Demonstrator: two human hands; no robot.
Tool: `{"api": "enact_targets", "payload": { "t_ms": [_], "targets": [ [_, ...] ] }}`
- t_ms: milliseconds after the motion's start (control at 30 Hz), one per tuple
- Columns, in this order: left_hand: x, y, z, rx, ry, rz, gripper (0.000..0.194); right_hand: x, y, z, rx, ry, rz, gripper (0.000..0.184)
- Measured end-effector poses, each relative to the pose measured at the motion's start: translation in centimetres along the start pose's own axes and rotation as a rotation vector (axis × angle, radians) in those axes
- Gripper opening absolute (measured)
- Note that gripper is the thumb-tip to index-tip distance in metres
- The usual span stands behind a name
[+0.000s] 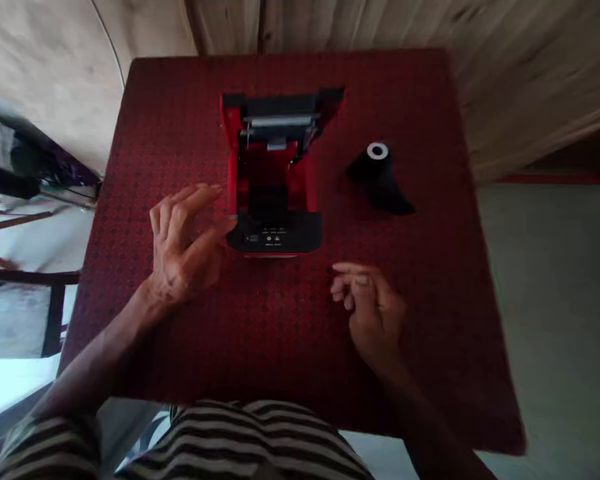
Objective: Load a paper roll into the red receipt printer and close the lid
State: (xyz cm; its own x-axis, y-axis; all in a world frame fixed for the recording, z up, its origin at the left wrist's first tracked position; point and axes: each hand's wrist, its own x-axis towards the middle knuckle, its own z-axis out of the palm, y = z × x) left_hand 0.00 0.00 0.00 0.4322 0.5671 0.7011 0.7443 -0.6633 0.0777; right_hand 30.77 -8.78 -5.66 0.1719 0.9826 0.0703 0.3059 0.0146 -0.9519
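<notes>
A red and black thermal printer point(280, 240) stands on the table with its lid point(283, 110) raised; a pale roller shows under the lid. My left hand point(183, 243) is beside the printer's left side, fingers apart, its thumb at the front left corner of the black panel. Whether the thumb presses there I cannot tell. In front of the printer, to the right, my right hand point(370, 303) hovers with loosely bent fingers and the index finger stretched out; nothing shows in it. A black roll point(375, 173) with a white core and a loose black tail sits right of the printer.
The table point(280, 333) has a dark red patterned cover. Its far edge meets a wooden plank wall point(320, 27). At the left are a chair-like frame point(55, 313) and some dark items. My striped shirt is at the near edge.
</notes>
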Motion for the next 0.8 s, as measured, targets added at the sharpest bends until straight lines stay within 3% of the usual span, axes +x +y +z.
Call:
{"api": "enact_targets", "payload": {
  "t_ms": [133,267,367,500,567,667,800],
  "targets": [
    [-0.1,0.1,-0.4,0.028,-0.011,-0.006,0.041,0.1,0.4,0.6,-0.006,0.014,-0.004,0.033],
    [-0.2,-0.1,-0.8,0.014,-0.023,-0.002,0.044,0.6,-1.0,-0.3,-0.099,0.016,-0.103,0.025],
    [-0.4,-0.4,-0.8,-0.028,-0.024,-0.017,0.043,2.4,-3.7,-1.2,-0.295,0.005,-0.341,0.017],
    [-1.2,-0.9,0.0,-0.234,0.033,-0.24,0.033,7.1,-8.2,-0.3,-0.533,-0.052,-0.703,0.02],
    [-1.8,-1.0,0.7,-0.311,0.053,-0.371,0.032,9.7,-10.0,1.4,-0.624,-0.154,-0.819,0.019],
    [-2.9,-1.1,2.1,-0.48,-0.02,-0.496,0.049,12.7,-12.1,4.6,-0.89,-0.43,-0.796,0.022],
    [-4.1,-0.9,3.5,-0.652,-0.19,-0.4,0.099,14.9,-14.4,8.2,-1.211,-0.688,-0.605,0.032]
  ]
}}
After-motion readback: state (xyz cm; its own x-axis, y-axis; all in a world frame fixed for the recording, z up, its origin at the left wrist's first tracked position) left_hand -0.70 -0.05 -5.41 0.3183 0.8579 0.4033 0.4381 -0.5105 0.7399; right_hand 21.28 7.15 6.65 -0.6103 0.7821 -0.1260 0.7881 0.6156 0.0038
